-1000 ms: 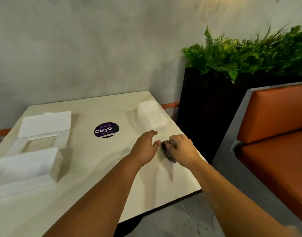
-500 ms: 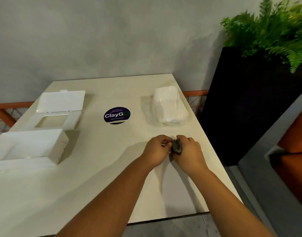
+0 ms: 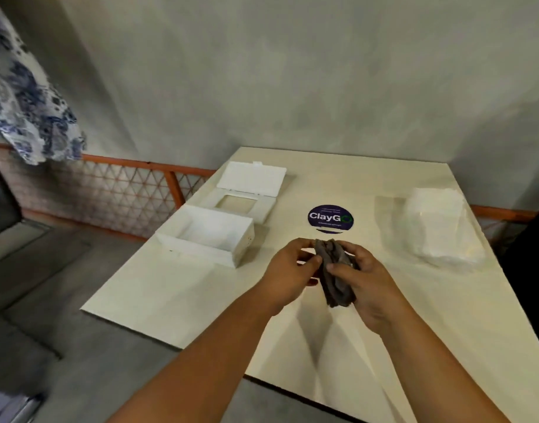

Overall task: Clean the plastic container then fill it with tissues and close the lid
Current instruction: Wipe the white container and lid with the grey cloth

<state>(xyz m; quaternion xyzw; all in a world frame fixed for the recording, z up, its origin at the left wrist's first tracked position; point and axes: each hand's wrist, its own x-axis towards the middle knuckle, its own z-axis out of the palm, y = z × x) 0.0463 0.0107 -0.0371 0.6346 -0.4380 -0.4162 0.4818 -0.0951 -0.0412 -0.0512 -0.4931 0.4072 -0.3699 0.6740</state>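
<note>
A dark grey cloth [image 3: 335, 271] is bunched between both hands above the middle of the table. My right hand [image 3: 361, 280] grips its lower part, and my left hand [image 3: 288, 270] pinches its upper left edge. The white plastic container [image 3: 207, 239] stands open to the left of my hands, with nothing visible inside. Its white lid [image 3: 250, 190], with a rectangular opening and a raised flap, lies flat just behind it. A pack of white tissues [image 3: 439, 228] in clear wrap sits on the right side of the table.
The cream table [image 3: 176, 288] carries a round purple ClayGo sticker [image 3: 330, 218] at its centre. An orange lattice railing [image 3: 109, 190] runs behind the table on the left. A blue patterned fabric [image 3: 24, 96] hangs at the upper left. Grey floor lies beside the table's left edge.
My view has swung left, so the plant and orange seat are out of sight. Both hands have lifted the cloth off the table and hold it more unfolded.
</note>
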